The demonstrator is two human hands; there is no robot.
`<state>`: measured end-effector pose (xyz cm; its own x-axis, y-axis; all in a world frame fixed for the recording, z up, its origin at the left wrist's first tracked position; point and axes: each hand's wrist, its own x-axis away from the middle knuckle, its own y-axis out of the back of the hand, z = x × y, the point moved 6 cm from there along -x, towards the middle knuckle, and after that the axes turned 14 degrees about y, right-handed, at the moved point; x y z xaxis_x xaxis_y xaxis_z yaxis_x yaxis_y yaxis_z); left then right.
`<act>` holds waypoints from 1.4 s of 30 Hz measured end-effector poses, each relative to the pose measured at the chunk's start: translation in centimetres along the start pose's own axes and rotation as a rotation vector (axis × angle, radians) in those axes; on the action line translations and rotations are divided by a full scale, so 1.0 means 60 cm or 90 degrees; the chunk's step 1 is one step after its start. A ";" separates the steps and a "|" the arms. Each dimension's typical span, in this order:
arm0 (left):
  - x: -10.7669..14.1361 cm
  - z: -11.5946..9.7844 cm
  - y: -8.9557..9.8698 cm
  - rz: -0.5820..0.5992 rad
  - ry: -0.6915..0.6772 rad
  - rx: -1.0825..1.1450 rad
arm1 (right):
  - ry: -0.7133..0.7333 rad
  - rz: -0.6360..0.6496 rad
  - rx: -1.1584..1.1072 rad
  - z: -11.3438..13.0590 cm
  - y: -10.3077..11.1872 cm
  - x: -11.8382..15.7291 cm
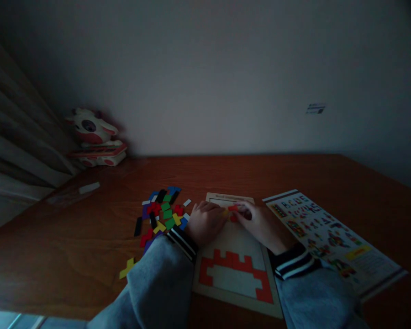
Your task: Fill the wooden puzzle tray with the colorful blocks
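My left hand [207, 223] is over the upper left of a wooden puzzle board [236, 310], fingers curled down, with a small yellow puzzle piece [225, 213] at its fingertips. From the other side my right hand [258, 225] pinches a red puzzle piece [232, 208]. Just below it another bit of red [233, 219] shows, partly covered by the fingers. Both hands nearly meet over the board, so the contact between the pieces is hard to see. Joined red pieces [233, 260] form a notched arch in the board's lower part.
Loose coloured pieces [167, 214] lie in a heap left of the board. A yellow piece [126, 267] sits apart, near my left sleeve. A printed pattern sheet [329, 233] lies at right. A cow-shaped toy [96, 137] stands at the far left by the curtain [17, 137].
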<state>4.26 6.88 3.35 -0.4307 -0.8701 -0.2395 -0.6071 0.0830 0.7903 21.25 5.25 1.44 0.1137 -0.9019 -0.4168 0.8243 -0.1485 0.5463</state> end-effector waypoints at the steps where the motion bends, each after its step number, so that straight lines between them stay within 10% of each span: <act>1: 0.003 -0.001 0.000 0.013 -0.034 -0.026 | 0.005 0.003 0.026 -0.001 0.002 0.000; 6: 0.017 -0.001 -0.008 0.133 -0.141 -0.100 | 0.059 0.019 0.133 -0.003 0.016 0.001; 26: 0.020 -0.013 -0.015 0.139 -0.145 -0.064 | 0.119 0.059 0.134 -0.008 -0.001 0.006; 42: 0.004 0.013 -0.004 0.028 0.020 -0.028 | 0.211 0.128 0.241 0.045 -0.027 0.007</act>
<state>3.78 7.03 2.67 -0.4347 -0.8811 -0.1863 -0.5575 0.1008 0.8241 18.46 4.00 2.34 0.4676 -0.7608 -0.4501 0.5183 -0.1766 0.8368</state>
